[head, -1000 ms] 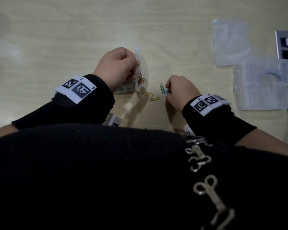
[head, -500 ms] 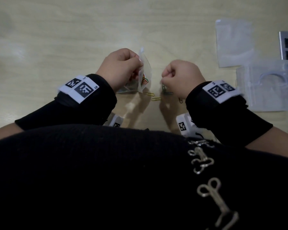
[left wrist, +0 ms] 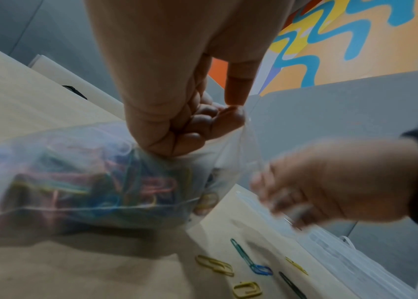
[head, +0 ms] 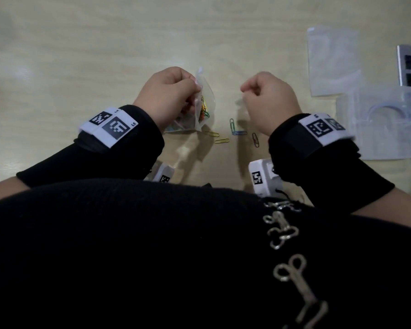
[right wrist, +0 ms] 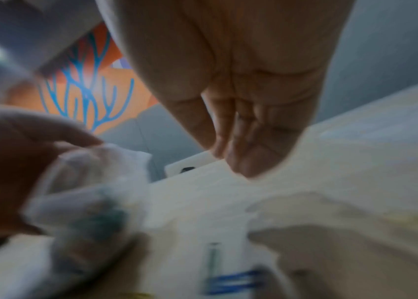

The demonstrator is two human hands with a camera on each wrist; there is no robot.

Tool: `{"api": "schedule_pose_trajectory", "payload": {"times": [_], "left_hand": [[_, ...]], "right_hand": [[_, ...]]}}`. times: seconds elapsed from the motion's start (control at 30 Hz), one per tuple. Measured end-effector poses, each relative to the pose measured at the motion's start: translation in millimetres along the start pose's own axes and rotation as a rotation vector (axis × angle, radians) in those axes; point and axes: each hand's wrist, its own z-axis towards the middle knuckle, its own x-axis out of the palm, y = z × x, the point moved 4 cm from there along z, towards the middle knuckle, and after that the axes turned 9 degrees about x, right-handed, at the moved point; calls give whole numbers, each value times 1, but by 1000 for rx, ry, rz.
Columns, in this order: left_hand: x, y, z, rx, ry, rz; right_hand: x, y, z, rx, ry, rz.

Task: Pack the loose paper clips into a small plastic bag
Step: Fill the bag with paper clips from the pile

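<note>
While crinkled, clear bag (head: 205, 100) sags in left hand (head: 166, 96).

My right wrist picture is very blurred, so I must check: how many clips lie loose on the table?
Observer: The head view shows at least five: two yellow clips, a green clip, a blue clip, a dark clip.
Operator: Who holds the bag?
Observer: The left hand pinches it near its mouth; many clips are inside.
Operator: Does my right hand carry a clip?
Observer: Its fingers are curled, apart from the bag; a clip I cannot tell.
</note>
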Motion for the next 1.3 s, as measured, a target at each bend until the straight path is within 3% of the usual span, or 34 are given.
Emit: {"api": "schedule_pose_trajectory", "payload": {"times": [0.1,0.17,0.27,0.4,0.53,0.67,0.73,0.93,1.07,1.17,1.3], "left_hand": [[-1,0,-1,-15,1,-6],[-1,0,-1,-18,2,-12],[0,0,-1,-15,6,-9],[2,1,0,-17,13,3],[0,0,-1,-4,10,7],[-2,0,-1,0,-5,1],[-4,0,-2,-1,-11,-3],[-4,1,-1,-7,-15,9],[-4,1,-1,-6,-6,17],[-4,1,-1,-1,-2,19],[-6,1,-1,-4,1,25]], "right_hand": [[-12,-43,9,293,-35,-428],[-14,-62,5,449,-26,-485],[-6,-69,-1,521,18,-436],[19,-47,-10,375,117,-366],[46,-19,-20,57,203,-408],[60,-6,-32,-274,188,-572],[61,-7,-34,-355,192,-631],[57,-9,-21,-371,220,-658],[52,-11,-7,-196,287,-575],[47,-9,-2,-176,299,-566],[25,0,4,-75,201,-310]]}}
